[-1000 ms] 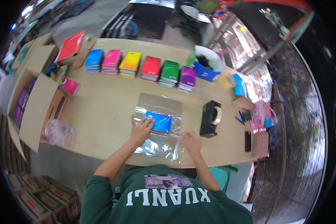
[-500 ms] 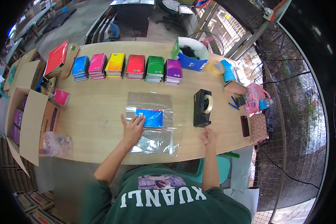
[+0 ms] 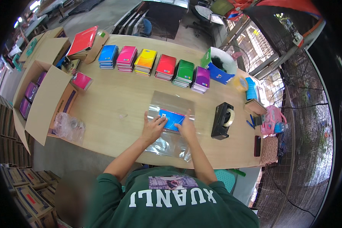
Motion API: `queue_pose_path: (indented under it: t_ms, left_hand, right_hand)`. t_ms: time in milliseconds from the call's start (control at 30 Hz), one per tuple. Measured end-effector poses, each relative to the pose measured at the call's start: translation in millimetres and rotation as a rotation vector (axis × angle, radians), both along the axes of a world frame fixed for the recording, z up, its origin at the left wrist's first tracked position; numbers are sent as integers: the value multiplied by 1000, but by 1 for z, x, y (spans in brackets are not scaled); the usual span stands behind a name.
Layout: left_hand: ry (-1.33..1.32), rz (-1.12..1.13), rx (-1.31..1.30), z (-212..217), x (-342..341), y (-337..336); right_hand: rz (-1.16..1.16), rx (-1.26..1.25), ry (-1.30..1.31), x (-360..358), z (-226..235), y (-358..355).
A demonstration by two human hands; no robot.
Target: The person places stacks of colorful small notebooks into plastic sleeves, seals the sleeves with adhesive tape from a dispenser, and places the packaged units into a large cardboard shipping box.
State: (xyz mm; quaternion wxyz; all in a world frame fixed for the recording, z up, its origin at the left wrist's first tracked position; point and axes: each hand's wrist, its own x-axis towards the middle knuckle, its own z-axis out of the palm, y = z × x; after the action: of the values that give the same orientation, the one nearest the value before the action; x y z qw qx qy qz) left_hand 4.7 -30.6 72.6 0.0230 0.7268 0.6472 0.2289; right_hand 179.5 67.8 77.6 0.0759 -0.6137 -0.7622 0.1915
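Carton: open brown cardboard carton (image 3: 46,110), left edge of the surface (image 3: 110,102); flaps spread, probably for access to purple packs (image 3: 25,108); dark side lettering.
Stacks: six coloured spiral-notebook stacks (image 3: 165,65), along the far edge; apparently sorted by colour; cover marks too small to read.
Left hand (image 3: 153,128): fingers spread on the notebook's left end, apparently steadying it.
Notebook: blue rectangular notebook (image 3: 172,121), between both hands, near edge side of centre; on or inside clear plastic film (image 3: 164,146), which is unclear; pale cover emblem.
Right hand (image 3: 187,128): index finger extended, at the notebook's right end; any pinch cannot be discerned.
Dispenser: black tape dispenser (image 3: 220,121), toward the right edge, probably for short reach.
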Motion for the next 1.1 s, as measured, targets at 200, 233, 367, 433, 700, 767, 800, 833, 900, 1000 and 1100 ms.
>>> queue_pose_path:
  t_ms: [200, 233, 367, 433, 700, 767, 800, 833, 900, 1000, 1100]
  left_hand:
    - [-655, 390, 40, 2, 30, -66]
    - [-916, 386, -69, -1, 35, -62]
    - [-1949, 374, -493, -49, 47, -10]
    - [-1996, 417, -314, -45, 48, -1]
    - [-1056, 163, 157, 5, 61, -19]
    - [-1025, 124, 127, -12, 55, -19]
    - [-1016, 103, 111, -11, 53, -17]
    - [-930, 146, 142, -10, 53, -18]
    - [-753, 242, 200, -3, 49, -28]
    - [-551, 177, 311, 7, 23, -44]
    - [-417, -59, 292, 17, -2, -44]
  right_hand:
    - [166, -20, 113, 13, 84, 7]
    - [306, 203, 90, 1, 63, 21]
    - [525, -72, -103, -43, -6, 67]
    - [473, -338, 170, -45, 10, 55]
    - [192, -264, 1233, 3, -8, -39]
    - [94, -279, 1188, -2, -22, -54]
    - [131, -138, 1127, 0, -21, -54]
    - [166, 2, 1061, 2, -19, -55]
    - [232, 215, 909, 9, -1, -56]
    - [527, 372, 566, 35, 98, -31]
    - [1000, 273, 126, 40, 133, 4]
